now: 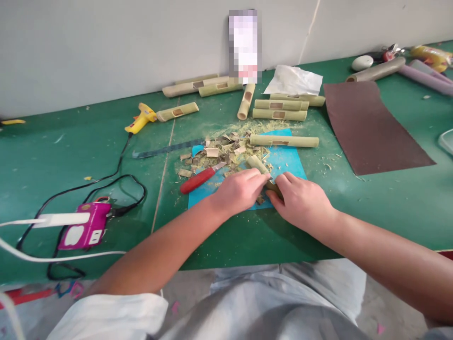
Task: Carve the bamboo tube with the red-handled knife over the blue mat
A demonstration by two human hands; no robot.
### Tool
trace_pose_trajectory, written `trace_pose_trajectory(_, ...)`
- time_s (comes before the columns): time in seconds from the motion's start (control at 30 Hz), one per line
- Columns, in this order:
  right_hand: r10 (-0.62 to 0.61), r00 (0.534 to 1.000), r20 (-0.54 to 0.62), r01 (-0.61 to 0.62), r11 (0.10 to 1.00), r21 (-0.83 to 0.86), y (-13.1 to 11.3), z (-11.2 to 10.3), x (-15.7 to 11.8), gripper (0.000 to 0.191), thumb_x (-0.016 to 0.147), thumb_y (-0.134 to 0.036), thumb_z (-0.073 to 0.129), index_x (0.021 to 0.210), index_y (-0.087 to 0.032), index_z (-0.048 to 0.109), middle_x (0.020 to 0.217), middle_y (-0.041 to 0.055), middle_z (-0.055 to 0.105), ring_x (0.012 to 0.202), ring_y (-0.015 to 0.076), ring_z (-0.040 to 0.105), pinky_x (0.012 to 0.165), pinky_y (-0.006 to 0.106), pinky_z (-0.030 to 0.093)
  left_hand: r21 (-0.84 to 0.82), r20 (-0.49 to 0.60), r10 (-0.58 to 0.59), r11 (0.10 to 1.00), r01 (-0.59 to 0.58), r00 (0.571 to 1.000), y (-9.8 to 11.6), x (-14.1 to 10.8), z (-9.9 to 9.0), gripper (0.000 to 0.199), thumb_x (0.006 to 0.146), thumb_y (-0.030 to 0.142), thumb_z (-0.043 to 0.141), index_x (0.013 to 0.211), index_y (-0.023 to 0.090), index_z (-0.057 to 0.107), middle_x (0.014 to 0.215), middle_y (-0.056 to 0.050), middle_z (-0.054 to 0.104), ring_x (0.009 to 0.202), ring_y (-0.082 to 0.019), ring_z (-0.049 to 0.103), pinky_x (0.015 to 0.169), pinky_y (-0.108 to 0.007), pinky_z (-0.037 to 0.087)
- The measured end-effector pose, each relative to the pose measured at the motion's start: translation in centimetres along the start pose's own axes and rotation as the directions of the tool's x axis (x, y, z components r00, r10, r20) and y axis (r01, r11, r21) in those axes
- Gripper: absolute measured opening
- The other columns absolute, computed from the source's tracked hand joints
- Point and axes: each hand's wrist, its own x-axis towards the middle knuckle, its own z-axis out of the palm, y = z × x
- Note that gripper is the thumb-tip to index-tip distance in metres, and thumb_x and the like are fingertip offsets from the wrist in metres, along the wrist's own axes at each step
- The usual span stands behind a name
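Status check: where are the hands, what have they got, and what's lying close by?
Both hands, left and right, closed on bamboo piece over blue mat. Red-handled knife lies free beside left hand. Shavings piled behind.

A green counter (53, 156) fills most of the view, with a thin pale seam running from far to near left of centre. Behind it stands a plain grey-white wall (106, 42). Near the bottom edge, a grey floor (191, 293) shows below the counter's front.
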Motion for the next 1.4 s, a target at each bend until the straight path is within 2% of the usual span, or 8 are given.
trace_pose_trajectory(0.23, 0.025, 1.000, -0.004, -0.025, 1.000, -0.006, 0.4, 0.0, 0.0, 0.030, 0.096, -0.035, 0.044, 0.081, -0.016, 0.062, 0.076, 0.0065, 0.064, 0.063, 0.0169, 0.058, 0.053, 0.030, 0.021, -0.047, -0.014, -0.009, 0.999, 0.008, 1.000, 0.3, 0.3, -0.1, 0.029, 0.102, 0.024, 0.043, 0.105, 0.012, 0.069, 0.078, -0.005, 0.067, 0.070, -0.012, 0.064, 0.063, -0.021, 0.051)
trace_pose_trajectory(0.37, 0.044, 0.999, 0.007, -0.044, 0.999, -0.015, 0.6, -0.1, 0.1, 0.033, 0.097, -0.035, 0.041, 0.080, -0.015, 0.062, 0.076, 0.0071, 0.065, 0.062, 0.0164, 0.057, 0.053, 0.031, 0.019, 0.028, -0.056, -0.095, 0.995, 0.097, 0.994, 0.4, 0.3, -0.2, 0.030, 0.102, 0.024, 0.042, 0.102, 0.012, 0.070, 0.075, -0.005, 0.066, 0.067, -0.012, 0.062, 0.063, -0.022, 0.050)
trace_pose_trajectory(0.47, 0.057, 0.998, 0.035, -0.056, 0.998, -0.015, 0.6, -0.3, 0.1, 0.034, 0.097, -0.034, 0.040, 0.080, -0.015, 0.063, 0.077, 0.0075, 0.065, 0.062, 0.0160, 0.057, 0.052, 0.031, 0.019, -0.017, 0.001, -0.016, 1.000, 0.016, 1.000, 0.3, 0.3, -0.1, 0.029, 0.102, 0.024, 0.043, 0.109, 0.013, 0.068, 0.078, -0.005, 0.067, 0.070, -0.012, 0.064, 0.063, -0.021, 0.051)
trace_pose_trajectory(0.7, 0.049, 0.998, -0.026, -0.049, 0.999, 0.009, 0.5, -0.6, -0.1, 0.027, 0.092, -0.038, 0.052, 0.087, -0.015, 0.065, 0.081, 0.0059, 0.063, 0.065, 0.0158, 0.057, 0.052, 0.029, 0.023, 0.107, -0.133, -0.131, 0.984, 0.145, 0.982, -1.5, 0.6, 0.3, 0.022, 0.099, 0.021, 0.050, 0.101, 0.014, 0.070, 0.085, -0.007, 0.071, 0.075, -0.015, 0.067, 0.068, -0.025, 0.054)
trace_pose_trajectory(0.83, 0.050, 0.998, 0.023, -0.052, 0.994, 0.091, 0.9, -0.6, 0.2, 0.025, 0.092, -0.033, 0.051, 0.087, -0.014, 0.067, 0.080, 0.0061, 0.064, 0.063, 0.0148, 0.056, 0.054, 0.029, 0.029, 0.060, -0.177, -0.144, 0.986, 0.157, 0.974, -1.8, 0.6, 0.4, 0.018, 0.097, 0.021, 0.054, 0.099, 0.015, 0.070, 0.093, -0.007, 0.072, 0.083, -0.015, 0.068, 0.074, -0.026, 0.055)
trace_pose_trajectory(1.07, 0.086, 0.996, 0.030, -0.091, 0.964, 0.252, 1.2, -0.2, 0.2, 0.031, 0.095, -0.031, 0.049, 0.116, -0.016, 0.067, 0.098, 0.0074, 0.072, 0.071, 0.0168, 0.062, 0.057, 0.028, 0.035, -0.032, -0.181, -0.175, 0.985, 0.172, 0.968, -1.9, 0.6, 0.6, 0.018, 0.096, 0.018, 0.055, 0.103, 0.016, 0.071, 0.094, -0.007, 0.072, 0.084, -0.014, 0.068, 0.077, -0.026, 0.056)
trace_pose_trajectory(1.2, 0.042, 0.999, -0.019, -0.037, 0.980, 0.196, 1.0, -0.2, 0.1, 0.040, 0.098, -0.030, 0.044, 0.134, -0.020, 0.059, 0.094, 0.0054, 0.071, 0.068, 0.0160, 0.062, 0.054, 0.028, 0.032, -0.047, -0.198, -0.181, 0.983, 0.175, 0.963, -2.1, 0.6, 0.5, 0.017, 0.095, 0.019, 0.057, 0.102, 0.015, 0.072, 0.092, -0.007, 0.071, 0.082, -0.014, 0.067, 0.076, -0.026, 0.056)
trace_pose_trajectory(1.4, 0.026, 0.999, 0.025, -0.027, 0.997, 0.069, 0.6, -0.7, -0.1, 0.043, 0.098, -0.035, 0.044, 0.137, -0.023, 0.059, 0.089, 0.0052, 0.070, 0.067, 0.0155, 0.062, 0.052, 0.028, 0.028, -0.060, -0.148, -0.139, 0.989, 0.132, 0.979, -0.9, 0.6, 0.3, 0.020, 0.098, 0.022, 0.053, 0.097, 0.014, 0.071, 0.087, -0.006, 0.069, 0.079, -0.013, 0.066, 0.074, -0.026, 0.055)
